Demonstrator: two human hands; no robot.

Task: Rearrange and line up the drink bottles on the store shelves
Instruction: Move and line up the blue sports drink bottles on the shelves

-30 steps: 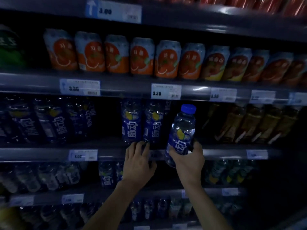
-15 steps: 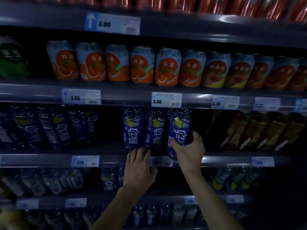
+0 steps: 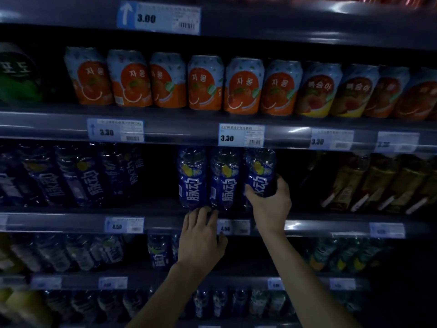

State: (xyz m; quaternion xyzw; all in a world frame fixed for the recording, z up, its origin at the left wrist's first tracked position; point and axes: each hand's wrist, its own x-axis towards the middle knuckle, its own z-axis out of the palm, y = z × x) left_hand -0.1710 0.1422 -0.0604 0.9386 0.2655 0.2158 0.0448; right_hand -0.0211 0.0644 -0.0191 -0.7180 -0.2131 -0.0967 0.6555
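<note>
**Right hand wrapped on a blue bottle in the middle shelf row**

Just right of the frame's centre, a blue bottle (image 3: 259, 172) stands upright on the middle shelf (image 3: 71, 221), touching the right side of two matching bottles (image 3: 208, 178). The right hand (image 3: 272, 202) is closed around its lower half, thumb across the label, fingers curled round the far side. The bottle's top is hidden behind the price rail above.

Below the pair, the left hand (image 3: 201, 235) lies loosely spread and holds nothing; its fingertips (image 3: 203, 210) reach the shelf lip at the base of the two bottles, though I cannot tell if they press on them.

More blue bottles (image 3: 71, 176) lean at centre left, well apart. Orange cans (image 3: 205, 82) line the shelf above, brown bottles (image 3: 378, 183) sit at centre right, and a price tag (image 3: 233, 227) shows between the wrists.
</note>
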